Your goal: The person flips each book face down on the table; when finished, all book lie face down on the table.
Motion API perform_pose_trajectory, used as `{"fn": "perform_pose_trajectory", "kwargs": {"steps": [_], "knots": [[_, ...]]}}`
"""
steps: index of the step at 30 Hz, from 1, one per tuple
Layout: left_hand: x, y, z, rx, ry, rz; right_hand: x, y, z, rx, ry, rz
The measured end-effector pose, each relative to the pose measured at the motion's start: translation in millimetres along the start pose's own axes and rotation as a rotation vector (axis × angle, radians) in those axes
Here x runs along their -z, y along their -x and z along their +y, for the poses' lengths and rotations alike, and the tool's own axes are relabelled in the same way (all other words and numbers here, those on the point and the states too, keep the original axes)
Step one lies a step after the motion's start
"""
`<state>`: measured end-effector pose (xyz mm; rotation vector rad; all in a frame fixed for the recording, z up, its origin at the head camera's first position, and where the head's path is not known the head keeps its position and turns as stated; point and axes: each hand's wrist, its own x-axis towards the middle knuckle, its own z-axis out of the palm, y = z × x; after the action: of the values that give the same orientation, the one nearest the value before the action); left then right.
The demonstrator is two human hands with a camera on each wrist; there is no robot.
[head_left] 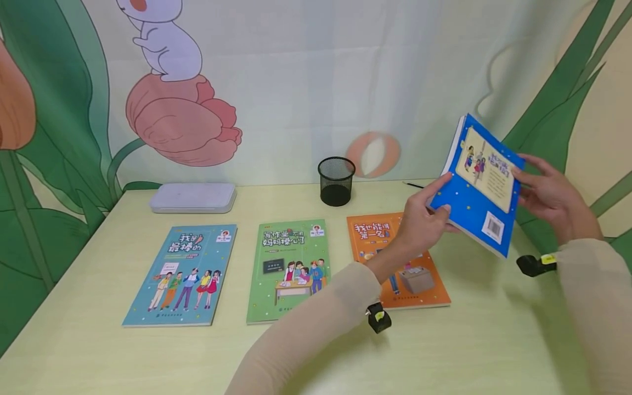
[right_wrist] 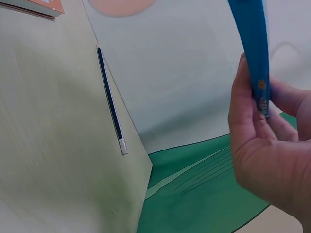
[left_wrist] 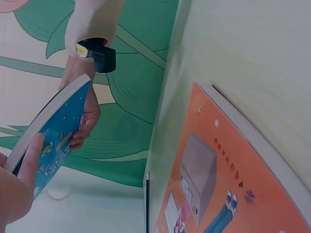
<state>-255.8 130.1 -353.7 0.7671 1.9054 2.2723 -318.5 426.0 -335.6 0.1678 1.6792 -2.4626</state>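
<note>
A blue book [head_left: 474,192] is held up over the right side of the table, tilted, its back cover with a barcode facing the head camera. My left hand [head_left: 419,219] grips its lower left edge, thumb on the back cover. On the opposite side my right hand [head_left: 553,192] pinches the spine edge. In the right wrist view the right fingers and thumb clasp the blue spine [right_wrist: 257,58]. The left wrist view shows the front cover [left_wrist: 60,133] and the page edges. Below the left hand lies an orange book [head_left: 419,282], partly covered by that hand and forearm.
A green book [head_left: 288,274] and a teal book [head_left: 182,274] lie in a row to the left of the orange one. Along the back stand a grey pencil case [head_left: 193,198] and a black mesh pen cup [head_left: 336,181]. A dark pencil [right_wrist: 111,99] lies near the back edge.
</note>
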Motion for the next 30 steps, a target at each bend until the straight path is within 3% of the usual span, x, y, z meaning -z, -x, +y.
{"fn": "perform_pose_trajectory", "kwargs": {"steps": [5, 12, 17, 22, 30], "knots": [[3.2, 0.2, -0.2, -0.014, -0.128, -0.007, -0.9, 2.7, -0.2, 0.05, -0.021, 0.035], [10.2, -1.8, -2.5, -0.01, -0.205, -0.053, -2.4, 4.0, -2.7, 0.103, 0.022, 0.054], [13.2, -0.6, -2.3, 0.041, -0.329, -0.076, -1.5, 3.6, -2.3, 0.112, 0.112, 0.058], [18.0, -2.0, -5.3, 0.119, -0.382, -0.096, -4.6, 3.1, -0.3, 0.118, 0.227, 0.07], [23.5, -6.0, -9.0, 0.28, -0.492, -0.196, -6.2, -2.4, 0.7, 0.122, 0.563, 0.098]]}}
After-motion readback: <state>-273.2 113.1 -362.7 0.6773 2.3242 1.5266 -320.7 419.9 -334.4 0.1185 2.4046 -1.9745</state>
